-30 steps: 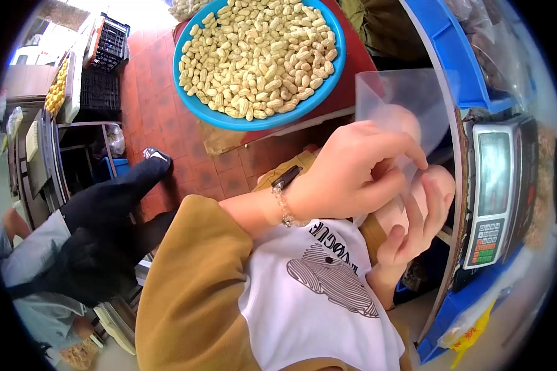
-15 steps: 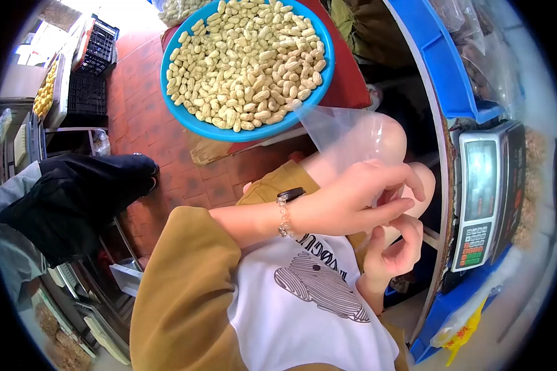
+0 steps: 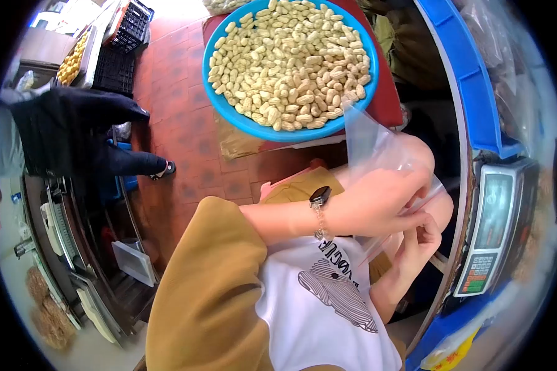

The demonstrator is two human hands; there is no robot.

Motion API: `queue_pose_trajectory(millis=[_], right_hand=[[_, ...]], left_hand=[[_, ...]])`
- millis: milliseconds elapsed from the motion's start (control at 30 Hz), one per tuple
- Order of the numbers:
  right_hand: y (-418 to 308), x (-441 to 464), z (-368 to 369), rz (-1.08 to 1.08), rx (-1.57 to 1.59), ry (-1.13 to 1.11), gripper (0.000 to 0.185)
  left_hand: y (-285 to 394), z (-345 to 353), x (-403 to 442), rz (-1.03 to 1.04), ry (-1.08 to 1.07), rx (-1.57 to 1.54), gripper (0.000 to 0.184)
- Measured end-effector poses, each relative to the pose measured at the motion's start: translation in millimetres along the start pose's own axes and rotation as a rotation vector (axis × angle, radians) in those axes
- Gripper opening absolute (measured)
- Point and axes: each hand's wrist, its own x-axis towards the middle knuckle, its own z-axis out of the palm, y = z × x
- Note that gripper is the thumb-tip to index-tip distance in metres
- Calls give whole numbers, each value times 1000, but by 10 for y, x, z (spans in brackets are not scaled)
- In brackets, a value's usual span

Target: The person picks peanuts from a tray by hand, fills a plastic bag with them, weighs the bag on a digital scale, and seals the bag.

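left fingers [image 3: 419, 184] pinch clear bag [image 3: 371, 145] | right fingers [image 3: 429, 231] curled near its edge, grip unclear | bag fans out past both

A clear plastic bag [image 3: 366, 143] is handled near a blue basin [image 3: 247, 125] of peanuts [image 3: 291, 65].
The bag is pinched by the left hand [image 3: 377, 199], its wrist circled by a dark watch [image 3: 320, 196] and a beaded bracelet [image 3: 319, 222], and by the right hand [image 3: 423, 238] close beside it; a scale [image 3: 495, 213] is placed at the right.

Two hands [image 3: 380, 203], one held bag [image 3: 366, 145], one peanut basin [image 3: 291, 135], one scale [image 3: 495, 210], one wristwatch [image 3: 320, 196]
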Motion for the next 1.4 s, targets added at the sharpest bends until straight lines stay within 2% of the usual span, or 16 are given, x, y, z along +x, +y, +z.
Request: queue_pose_trajectory(millis=[67,133,300,367,500,600,667,800,900,1000,1100,1167,1200,1233,1333,1400], right_hand=[[-29,97,61,2,-21,-84,19],[-27,172,60,-12,-49,-175,19],[-43,314,52,115,22,-311,19],[-31,356,118,119,29,-338,18],[-56,401,235,205,123,-378,14],[-51,486,372,91,56,-258,11],[-37,556,426,21,-49,-223,15],[35,613,553,-159,-316,-126,19],[-90,732,534,-408,-854,-277,19],[-149,775,499,-375,-964,-378,18],[-41,738,423,-294,-944,-337,18],[236,593,280,-167,-681,-221,22],[283,593,290,-111,-551,-159,24],[258,579,367,34,-366,-82,20],[362,539,271,117,-66,-97,26],[380,581,226,142,-1,-111,31]], left_hand=[[33,-111,-16,-94,-126,65,29],[19,-177,-37,-154,-111,-46,30],[-64,-388,-87,-213,-117,-289,32],[-131,-462,-105,-217,-166,-383,32],[-244,-625,-92,-182,-262,-369,26],[-375,-635,-87,-113,-253,-282,24],[-419,-638,-86,-40,-216,-142,22],[-435,-631,-68,-80,-165,-115,20],[-463,-613,-72,-35,-121,-50,17],[-555,-505,-96,77,-36,82,15],[-569,-518,-86,115,-43,173,15],[-587,-557,-45,155,-102,236,15],[-594,-578,-19,157,-129,178,15],[-595,-600,-2,160,-156,119,15],[-615,-617,48,137,-210,-70,15],[-640,-614,84,119,-225,-174,15]])
